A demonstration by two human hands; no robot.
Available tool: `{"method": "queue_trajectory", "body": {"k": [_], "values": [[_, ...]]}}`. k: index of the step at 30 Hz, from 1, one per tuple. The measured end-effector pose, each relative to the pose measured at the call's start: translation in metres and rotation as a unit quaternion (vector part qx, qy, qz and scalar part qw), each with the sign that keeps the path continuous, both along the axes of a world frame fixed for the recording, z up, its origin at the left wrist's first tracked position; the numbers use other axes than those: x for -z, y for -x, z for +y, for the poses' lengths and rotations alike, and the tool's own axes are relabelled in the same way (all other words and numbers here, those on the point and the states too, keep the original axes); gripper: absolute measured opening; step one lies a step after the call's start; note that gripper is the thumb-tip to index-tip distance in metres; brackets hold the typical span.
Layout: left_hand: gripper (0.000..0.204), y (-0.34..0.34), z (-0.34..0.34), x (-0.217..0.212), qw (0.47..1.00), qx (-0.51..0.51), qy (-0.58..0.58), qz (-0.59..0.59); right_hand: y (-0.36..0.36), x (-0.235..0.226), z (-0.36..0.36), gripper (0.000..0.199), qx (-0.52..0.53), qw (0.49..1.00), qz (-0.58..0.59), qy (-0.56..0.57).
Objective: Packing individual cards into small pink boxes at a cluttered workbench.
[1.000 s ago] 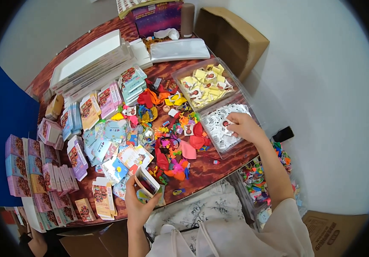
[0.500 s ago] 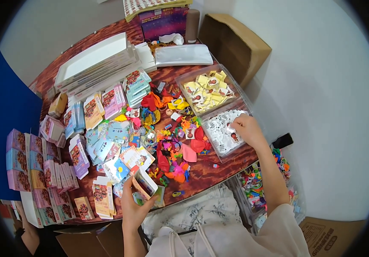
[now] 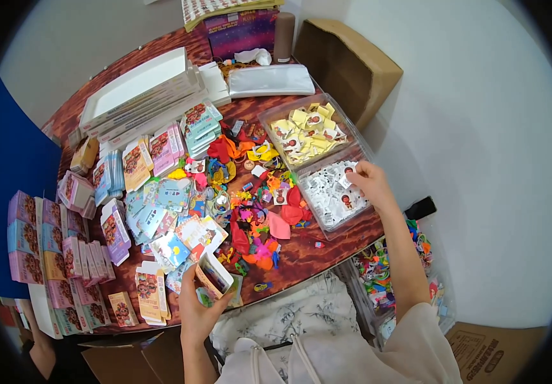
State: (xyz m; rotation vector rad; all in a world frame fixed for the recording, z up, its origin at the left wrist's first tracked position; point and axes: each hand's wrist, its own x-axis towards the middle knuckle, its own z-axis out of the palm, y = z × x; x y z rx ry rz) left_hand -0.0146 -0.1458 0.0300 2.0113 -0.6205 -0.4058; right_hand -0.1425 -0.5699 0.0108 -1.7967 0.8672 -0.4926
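Note:
My left hand (image 3: 202, 307) is closed around a small open carton (image 3: 217, 272), tilted with its open end up near the table's front edge. Over at the clear plastic tray (image 3: 329, 235), my right hand (image 3: 372, 184) is above the compartment of small white printed pieces (image 3: 333, 195). Thumb and fingers pinch one white piece (image 3: 349, 173) with a little printed figure on it. The tray's far compartment holds yellow-backed pieces (image 3: 309, 131). Left of the tray lies a heap of small colourful toys (image 3: 260, 211), with printed cards (image 3: 160, 208) beside it.
Stacked small cartons (image 3: 39, 240) line the table's left side, and white box trays (image 3: 138, 93) pile up behind. A plastic bag stack (image 3: 271, 80) lies at the back. Below the right edge stands a bin of toys (image 3: 378, 275). Another person's arm (image 3: 42, 355) shows at lower left.
My right hand's fingers have risen slightly from the white pieces, and one piece now shows at the fingertips. The left hand holds the carton about as before.

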Motion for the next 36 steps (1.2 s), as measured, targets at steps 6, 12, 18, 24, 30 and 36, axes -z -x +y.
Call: {"method": "queue_trajectory", "body": {"k": [6,12,18,24,30,36], "values": [[0.080,0.001,0.000,0.000,1.000,0.004,-0.006,0.001,-0.020,-0.011,0.017,0.016,-0.072,0.997,-0.002,-0.021],[0.081,0.001,0.000,0.001,1.000,-0.002,-0.007,-0.005,-0.015,-0.008,0.008,0.019,-0.093,0.993,0.034,0.058],[0.081,-0.002,0.000,0.002,1.000,0.006,0.001,0.006,-0.007,-0.022,0.011,0.008,-0.162,0.983,0.091,-0.006],[0.080,0.000,-0.004,-0.002,1.000,0.008,-0.001,-0.002,-0.009,-0.020,0.015,0.011,-0.185,0.975,0.126,-0.018],[0.078,0.000,-0.002,-0.001,1.000,0.007,0.012,0.010,-0.003,-0.023,-0.002,0.007,-0.093,0.991,0.096,0.022],[0.078,0.003,-0.002,0.001,1.000,0.008,0.007,0.006,-0.003,-0.018,-0.002,0.012,-0.155,0.966,0.151,0.145]]}}
